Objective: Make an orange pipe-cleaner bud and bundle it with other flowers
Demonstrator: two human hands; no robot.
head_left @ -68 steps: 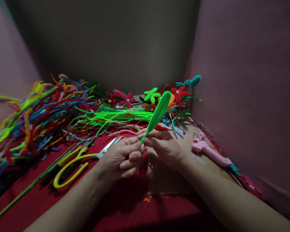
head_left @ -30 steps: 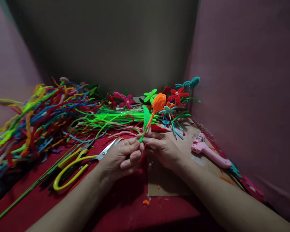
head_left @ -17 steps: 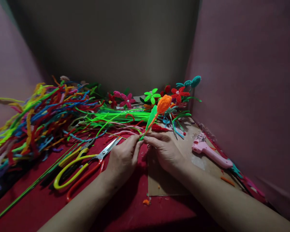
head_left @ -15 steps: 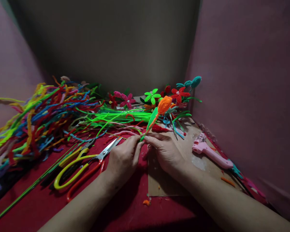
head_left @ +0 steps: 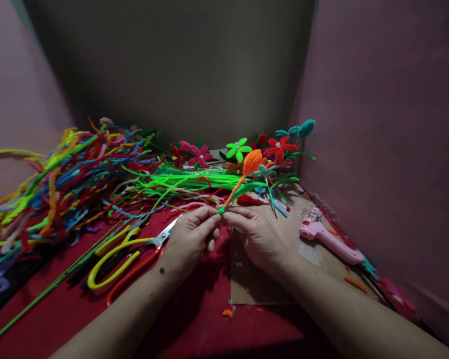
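Observation:
An orange pipe-cleaner flower (head_left: 252, 162) with a closed bud tilts up and to the right from between my hands. Its stem is orange, and a green pipe-cleaner leaf (head_left: 250, 187) branches off near the base. My left hand (head_left: 192, 237) pinches the green lower end of the stem between thumb and fingers. From the other side, my right hand (head_left: 254, 234) is closed at the same spot, thumb and fingertips on the base of the stem. The fingertips cover part of the join.
Scissors (head_left: 134, 262) and pliers (head_left: 121, 237) lie left of my hands. Loose pipe cleaners (head_left: 67, 184) heap at the left, green ones (head_left: 194, 178) behind. Finished flowers (head_left: 238, 148) stand at the back. A pink glue gun (head_left: 331, 239) rests on cardboard (head_left: 262, 289) at the right.
The green leaf has swung from the left of the orange stem to its right and lower. The bud has shifted slightly left and down. My left hand's fingers have turned around the stem base.

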